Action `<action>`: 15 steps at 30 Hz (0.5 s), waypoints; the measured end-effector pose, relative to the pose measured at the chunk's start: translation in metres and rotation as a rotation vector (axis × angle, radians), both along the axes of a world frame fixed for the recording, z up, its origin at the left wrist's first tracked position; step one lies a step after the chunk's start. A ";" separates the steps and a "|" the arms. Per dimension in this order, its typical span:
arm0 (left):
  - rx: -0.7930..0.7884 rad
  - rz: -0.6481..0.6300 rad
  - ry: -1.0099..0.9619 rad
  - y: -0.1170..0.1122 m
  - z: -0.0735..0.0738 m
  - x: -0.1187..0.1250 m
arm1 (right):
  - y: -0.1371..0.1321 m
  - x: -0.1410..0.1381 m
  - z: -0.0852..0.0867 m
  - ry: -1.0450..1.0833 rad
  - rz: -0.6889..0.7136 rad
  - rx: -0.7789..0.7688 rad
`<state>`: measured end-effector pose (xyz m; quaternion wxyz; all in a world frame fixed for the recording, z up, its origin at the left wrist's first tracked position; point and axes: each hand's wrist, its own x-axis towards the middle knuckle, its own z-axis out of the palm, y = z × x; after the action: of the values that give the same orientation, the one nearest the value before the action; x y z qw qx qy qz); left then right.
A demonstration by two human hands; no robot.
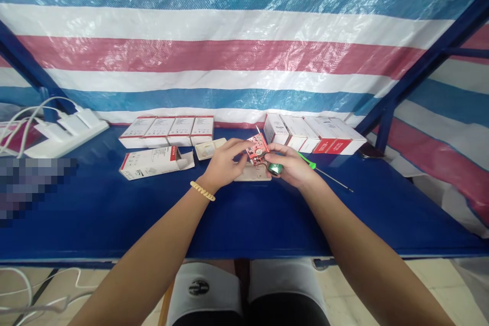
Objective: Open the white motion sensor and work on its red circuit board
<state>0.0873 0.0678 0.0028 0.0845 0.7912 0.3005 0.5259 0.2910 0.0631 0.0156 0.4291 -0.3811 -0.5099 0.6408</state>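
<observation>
A red circuit board is held up in front of me, with small parts and a round component on its face. My left hand pinches its left edge. My right hand grips its right side, along with a green cylinder that looks like a battery, joined by dark wire. Below the hands lies a flat off-white plastic piece, partly covered. A second off-white shell rests behind my left hand. To the right of my right hand is a screwdriver with a green handle.
White-and-red boxes stand in a row at the back left, with more boxes at the back right. An opened box lies in front of the left row. A power strip with plugged-in chargers sits at the far left of the blue table.
</observation>
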 end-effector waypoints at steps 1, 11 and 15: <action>-0.114 -0.069 -0.059 -0.001 0.000 0.000 | 0.001 0.001 -0.001 -0.001 0.002 0.006; -0.790 -0.406 -0.209 0.002 0.002 0.002 | 0.000 0.003 -0.003 -0.104 0.037 0.101; -0.509 -0.241 -0.123 0.004 -0.001 0.000 | 0.001 0.000 -0.005 -0.123 -0.054 0.183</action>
<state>0.0876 0.0721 0.0016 0.3604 0.7413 0.3208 0.4665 0.2914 0.0646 0.0101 0.4471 -0.3926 -0.5811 0.5551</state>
